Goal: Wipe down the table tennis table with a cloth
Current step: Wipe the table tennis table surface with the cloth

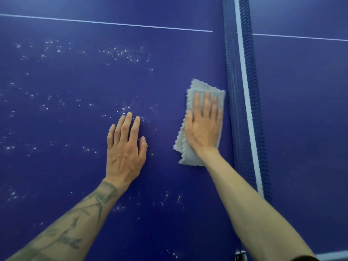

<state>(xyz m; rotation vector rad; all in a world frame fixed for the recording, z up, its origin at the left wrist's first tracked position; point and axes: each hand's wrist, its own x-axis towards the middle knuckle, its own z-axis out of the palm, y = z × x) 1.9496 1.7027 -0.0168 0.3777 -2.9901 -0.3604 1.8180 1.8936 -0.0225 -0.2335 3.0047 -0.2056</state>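
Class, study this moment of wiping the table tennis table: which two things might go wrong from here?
1. The grey cloth under the right hand lies close beside the net; a stroke that way might snag it.
2. The left hand rests flat on the table among white specks; it may smear them, or its patch may go unwiped.

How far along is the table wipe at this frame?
Done: only the patch beside the net looks clean. In hand: the right hand presses the folded grey cloth flat on the table tennis table; the left hand rests flat beside it. Left: white specks dot most of this half to the left.
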